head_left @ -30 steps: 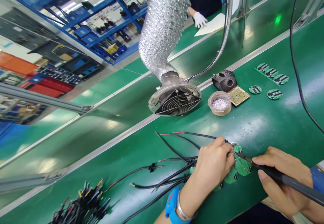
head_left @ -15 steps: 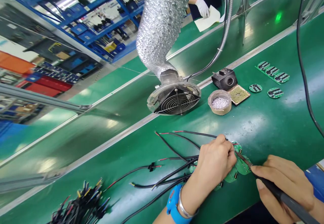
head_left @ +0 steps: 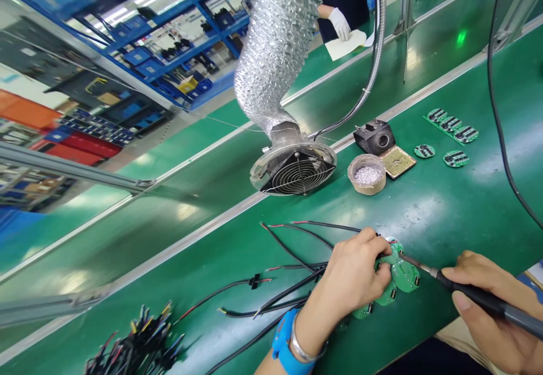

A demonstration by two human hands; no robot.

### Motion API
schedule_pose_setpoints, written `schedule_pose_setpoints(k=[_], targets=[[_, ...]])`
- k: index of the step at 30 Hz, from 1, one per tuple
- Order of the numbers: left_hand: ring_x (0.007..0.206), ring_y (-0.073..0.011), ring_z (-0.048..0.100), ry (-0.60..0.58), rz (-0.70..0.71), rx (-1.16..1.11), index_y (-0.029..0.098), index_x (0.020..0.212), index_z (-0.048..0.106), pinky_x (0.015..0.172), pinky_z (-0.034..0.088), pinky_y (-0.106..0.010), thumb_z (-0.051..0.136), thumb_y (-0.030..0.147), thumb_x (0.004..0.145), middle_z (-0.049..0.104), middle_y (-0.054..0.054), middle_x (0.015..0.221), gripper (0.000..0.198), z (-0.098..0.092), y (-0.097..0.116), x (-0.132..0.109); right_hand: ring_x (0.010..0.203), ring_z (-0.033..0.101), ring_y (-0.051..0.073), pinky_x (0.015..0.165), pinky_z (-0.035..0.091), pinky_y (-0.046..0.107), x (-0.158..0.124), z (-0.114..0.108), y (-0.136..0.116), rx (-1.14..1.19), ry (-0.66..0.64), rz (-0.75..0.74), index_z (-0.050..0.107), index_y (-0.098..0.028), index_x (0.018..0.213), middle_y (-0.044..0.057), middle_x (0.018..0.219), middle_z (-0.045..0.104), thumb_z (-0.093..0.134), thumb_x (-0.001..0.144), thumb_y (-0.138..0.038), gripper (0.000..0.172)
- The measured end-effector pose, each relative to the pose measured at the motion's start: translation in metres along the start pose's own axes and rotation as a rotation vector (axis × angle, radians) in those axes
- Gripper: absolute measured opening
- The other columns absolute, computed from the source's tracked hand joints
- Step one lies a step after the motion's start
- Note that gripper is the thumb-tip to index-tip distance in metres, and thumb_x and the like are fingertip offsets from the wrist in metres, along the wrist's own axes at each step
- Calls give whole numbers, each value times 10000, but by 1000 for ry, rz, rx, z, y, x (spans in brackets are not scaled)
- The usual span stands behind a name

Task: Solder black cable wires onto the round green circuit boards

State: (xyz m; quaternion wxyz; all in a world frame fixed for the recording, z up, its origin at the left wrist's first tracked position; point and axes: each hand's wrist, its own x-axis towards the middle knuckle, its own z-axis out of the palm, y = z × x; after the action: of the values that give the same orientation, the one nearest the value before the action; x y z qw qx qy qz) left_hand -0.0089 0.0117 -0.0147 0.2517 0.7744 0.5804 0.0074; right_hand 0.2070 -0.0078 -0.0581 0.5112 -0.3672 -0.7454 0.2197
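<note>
My left hand (head_left: 358, 267), a blue band and a silver bangle at its wrist, is closed in a pinch on a black cable (head_left: 326, 225). A red wire end (head_left: 393, 242) pokes out past my fingertips onto the uppermost of several joined round green circuit boards (head_left: 405, 276). My fingers hide part of the boards and the cable. In my right hand (head_left: 492, 296) is a soldering iron (head_left: 470, 293), gripped like a pen by its black handle. Its tip points left and meets the top board near the wire; whether it touches the wire, I cannot tell.
More black cables (head_left: 275, 301) fan out left of my hand, and a cable bundle (head_left: 136, 341) lies at lower left. Beyond stand a fume extractor (head_left: 297, 171), a solder-scrap tub (head_left: 367, 176) and an iron stand (head_left: 375, 136). Other boards (head_left: 456, 159) lie farther right.
My right hand and the soldering iron have shifted slightly right, baring more of the boards. My left thumb has moved a little lower; the camera view has shifted slightly.
</note>
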Motion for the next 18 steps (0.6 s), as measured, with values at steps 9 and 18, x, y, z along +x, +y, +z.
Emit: schedule_pose_setpoints(k=[9, 18], targets=[[817, -183, 599, -36, 192, 104, 198, 922, 606, 657, 448, -291, 499, 194, 958, 589, -15, 925, 113, -1, -8, -2, 611, 607, 142, 518, 472, 263, -4, -1, 9, 28, -10, 64, 650, -213, 988, 7, 725, 623, 574, 825, -137, 195], [798, -182, 600, 43, 113, 24, 222, 967, 563, 674, 454, -305, 468, 197, 961, 603, -8, 962, 99, 8, -8, -4, 674, 632, 163, 551, 486, 275, -14, 0, 14, 12, 10, 37, 648, -204, 1014, 16, 746, 628, 581, 831, -141, 205]])
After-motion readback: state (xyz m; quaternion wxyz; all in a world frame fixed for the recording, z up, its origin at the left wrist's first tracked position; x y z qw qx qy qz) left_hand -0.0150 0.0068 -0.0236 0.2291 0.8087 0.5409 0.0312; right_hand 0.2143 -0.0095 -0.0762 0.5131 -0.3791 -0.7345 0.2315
